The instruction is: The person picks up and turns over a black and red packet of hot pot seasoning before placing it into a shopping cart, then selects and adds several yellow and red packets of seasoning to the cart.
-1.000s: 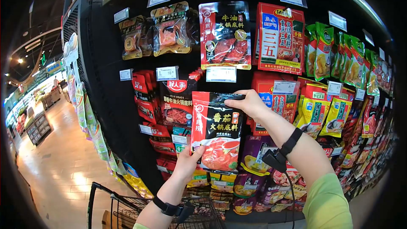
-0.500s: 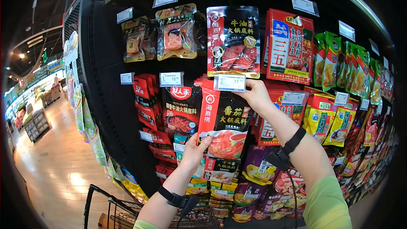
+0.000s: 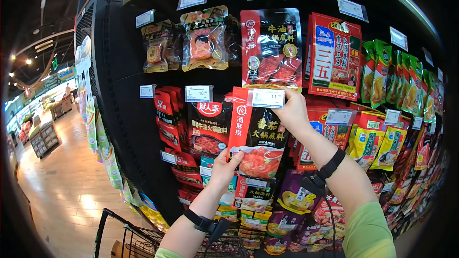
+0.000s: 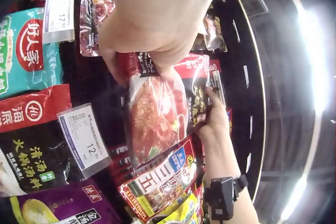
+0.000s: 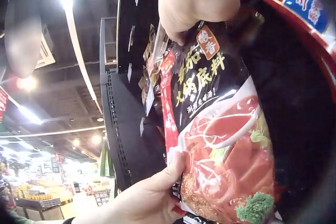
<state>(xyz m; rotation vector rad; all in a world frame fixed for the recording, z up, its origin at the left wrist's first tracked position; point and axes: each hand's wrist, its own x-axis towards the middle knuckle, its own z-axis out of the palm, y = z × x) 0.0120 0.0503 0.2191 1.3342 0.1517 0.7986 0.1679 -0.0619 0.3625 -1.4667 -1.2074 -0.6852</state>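
Observation:
A red and black hotpot soup base packet (image 3: 262,136), with red soup pictured on its lower half, stands upright against the rack in the head view. My left hand (image 3: 226,168) pinches its lower left edge, thumb on the front and fingers behind. At the top right corner my right hand (image 3: 290,110) grips the packet, its fingertips partly hidden behind a price tag (image 3: 267,98). That tag overlaps the packet's upper edge. In the right wrist view, my left thumb (image 5: 177,165) lies along the packet's side.
A beef-tallow soup base packet (image 3: 271,48) hangs just above. Dark packets (image 3: 208,126) hang to the left, red packets (image 3: 334,57) to the right, and a clear-soup packet (image 3: 253,193) below. A wire shopping cart (image 3: 138,239) stands at the lower left, beside the aisle floor (image 3: 71,181).
Both hands have raised the packet towards the rack, so its top now sits behind the price tag. The clear-soup packet below has come into sight. The head view has shifted slightly.

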